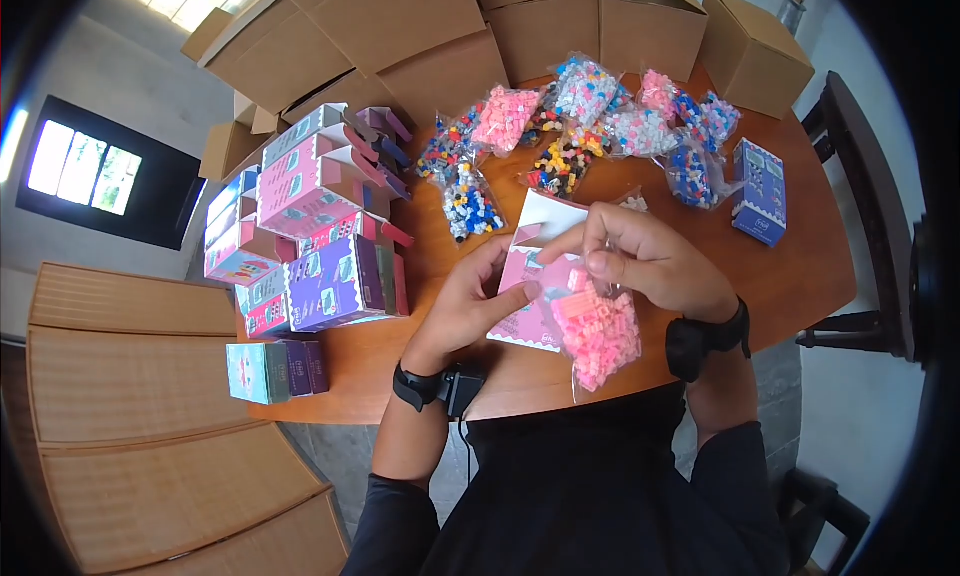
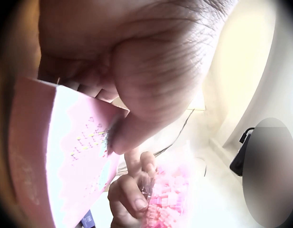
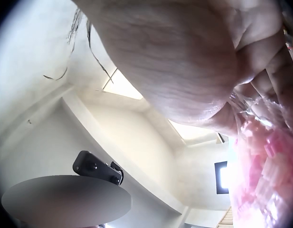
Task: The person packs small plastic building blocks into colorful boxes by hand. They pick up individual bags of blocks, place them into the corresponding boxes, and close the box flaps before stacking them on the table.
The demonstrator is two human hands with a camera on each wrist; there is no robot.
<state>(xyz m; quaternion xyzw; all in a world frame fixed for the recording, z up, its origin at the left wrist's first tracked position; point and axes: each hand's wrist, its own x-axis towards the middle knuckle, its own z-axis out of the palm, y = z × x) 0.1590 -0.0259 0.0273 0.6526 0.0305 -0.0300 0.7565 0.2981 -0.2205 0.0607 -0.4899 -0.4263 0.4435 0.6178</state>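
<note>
My left hand grips a pink printed box by its side, the thumb lying across the printed face. The box's white flap stands raised at its far end. In front of the box hangs a clear plastic bag of pink toy bricks, its top pinched between the thumb and fingers of my right hand. The bag overlaps the box's right edge in the head view. In the left wrist view the right fingers hold the gathered plastic. Pink bricks show through the film in the right wrist view.
Several bags of mixed bricks lie across the back of the wooden table. Pink and purple boxes are stacked at left. A purple box stands at right. Cardboard cartons line the far edge.
</note>
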